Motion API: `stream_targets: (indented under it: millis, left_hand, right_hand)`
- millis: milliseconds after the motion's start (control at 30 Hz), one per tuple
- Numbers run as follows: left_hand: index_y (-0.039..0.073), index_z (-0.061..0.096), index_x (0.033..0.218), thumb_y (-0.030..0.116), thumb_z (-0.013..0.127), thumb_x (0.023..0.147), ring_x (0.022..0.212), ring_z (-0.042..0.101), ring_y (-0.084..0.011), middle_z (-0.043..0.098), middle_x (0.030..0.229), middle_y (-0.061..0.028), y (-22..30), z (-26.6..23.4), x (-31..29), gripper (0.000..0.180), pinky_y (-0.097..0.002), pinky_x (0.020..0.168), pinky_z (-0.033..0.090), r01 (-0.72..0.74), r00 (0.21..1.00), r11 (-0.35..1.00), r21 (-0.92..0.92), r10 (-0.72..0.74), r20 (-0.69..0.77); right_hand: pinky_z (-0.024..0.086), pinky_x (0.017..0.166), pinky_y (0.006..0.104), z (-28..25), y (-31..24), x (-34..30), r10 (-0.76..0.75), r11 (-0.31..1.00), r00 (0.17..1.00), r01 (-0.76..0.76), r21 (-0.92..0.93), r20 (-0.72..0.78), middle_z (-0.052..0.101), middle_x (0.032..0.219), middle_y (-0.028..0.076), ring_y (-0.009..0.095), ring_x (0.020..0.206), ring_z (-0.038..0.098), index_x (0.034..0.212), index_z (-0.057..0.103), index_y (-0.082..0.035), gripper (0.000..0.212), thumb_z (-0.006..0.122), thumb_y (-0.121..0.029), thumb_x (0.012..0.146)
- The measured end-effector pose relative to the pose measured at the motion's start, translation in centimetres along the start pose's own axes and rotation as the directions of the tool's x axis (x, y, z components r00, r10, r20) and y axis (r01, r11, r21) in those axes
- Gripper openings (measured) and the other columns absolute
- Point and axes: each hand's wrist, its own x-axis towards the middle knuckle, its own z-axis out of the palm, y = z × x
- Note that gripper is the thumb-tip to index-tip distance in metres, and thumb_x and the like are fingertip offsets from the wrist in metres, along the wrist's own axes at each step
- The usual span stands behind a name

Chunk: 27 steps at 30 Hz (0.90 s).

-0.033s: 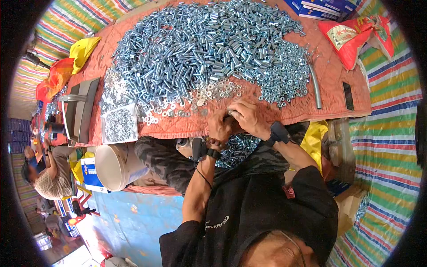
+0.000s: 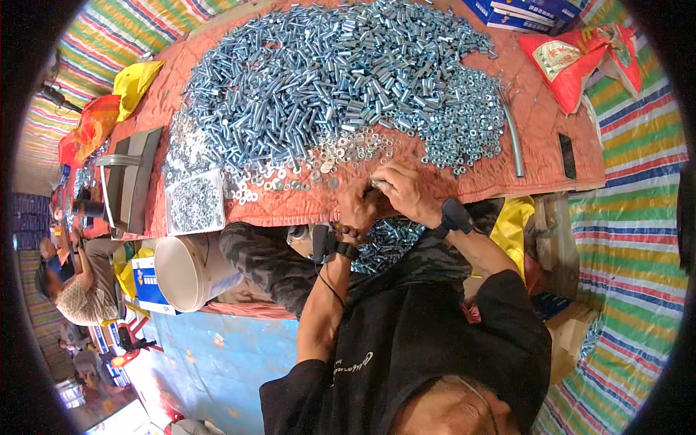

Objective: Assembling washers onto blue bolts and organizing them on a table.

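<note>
My left hand (image 2: 357, 204) and my right hand (image 2: 400, 190) meet over the front edge of the cloth-covered table, fingers bent and closed. A small greyish bit shows between the fingertips, too hidden to name. Just beyond my hands lie loose flat washers (image 2: 355, 147), silvery and scattered. A wide heap of metal sleeves and bolts (image 2: 312, 80) fills the table behind them. To its right is a pile of hex nuts (image 2: 464, 119). Below my hands, between my legs, sits a mass of assembled-looking bolts (image 2: 391, 243); its container is mostly hidden.
A white tray of small washers (image 2: 194, 203) stands at the front left, near a grey metal holder (image 2: 134, 181). A metal tube (image 2: 513, 141) and a dark flat piece (image 2: 568, 156) lie right. A white bucket (image 2: 181, 274) is below the table's left edge. Another person (image 2: 87, 283) sits far left.
</note>
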Motion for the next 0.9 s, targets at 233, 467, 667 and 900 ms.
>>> stream_targets:
  millis: [233, 467, 667, 900]
  left_hand:
    - [-0.001, 0.056, 0.079, 0.002, 0.061, 0.071, 0.066, 0.055, -0.0383, 0.053, 0.070, -0.0179, -0.4, -0.1, 0.1, 0.009, -0.0431, 0.059, 0.043, -0.002, 1.000, 0.996, 0.088, -0.001, 0.027]
    - [-0.001, 0.056, 0.079, 0.000, 0.059, 0.072, 0.066, 0.055, -0.0390, 0.054, 0.071, -0.0182, 0.2, -0.2, 0.3, 0.008, -0.0433, 0.059, 0.043, -0.006, 0.999, 0.998, 0.067, 0.003, 0.046]
    - [-0.001, 0.054, 0.078, -0.002, 0.057, 0.071, 0.067, 0.055, -0.0392, 0.054, 0.070, -0.0184, 0.2, -0.2, 0.2, 0.007, -0.0431, 0.059, 0.043, -0.004, 1.000, 0.998, 0.056, 0.003, 0.009]
    - [-0.001, 0.054, 0.079, -0.002, 0.057, 0.071, 0.067, 0.054, -0.0396, 0.053, 0.071, -0.0183, 0.3, -0.3, 0.2, 0.009, -0.0443, 0.059, 0.043, 0.019, 0.999, 0.999, 0.044, -0.021, 0.048]
  right_hand:
    - [0.049, 0.074, 0.0415, -0.2, -0.6, 0.1, 0.126, 0.991, 0.992, -0.126, 0.053, 0.015, 0.060, 0.095, 0.017, 0.037, 0.088, 0.060, 0.102, 0.059, -0.002, 0.020, 0.064, -0.008, 0.084]
    - [0.049, 0.065, 0.0362, 0.7, 0.4, -0.2, 0.079, 0.996, 0.994, -0.082, -0.037, -0.080, 0.060, 0.085, 0.013, 0.029, 0.076, 0.062, 0.095, 0.061, 0.002, 0.019, 0.070, -0.008, 0.081]
    - [0.049, 0.065, 0.0367, 0.5, 0.1, -0.1, 0.048, 0.998, 0.998, -0.049, -0.030, -0.026, 0.060, 0.088, 0.013, 0.030, 0.078, 0.062, 0.093, 0.062, 0.002, 0.014, 0.067, -0.005, 0.082]
    - [0.052, 0.073, 0.0370, 0.9, 0.2, -0.5, -0.045, 0.999, 0.996, 0.046, 0.014, -0.081, 0.062, 0.095, 0.016, 0.033, 0.086, 0.063, 0.099, 0.062, 0.002, 0.017, 0.065, -0.004, 0.084]
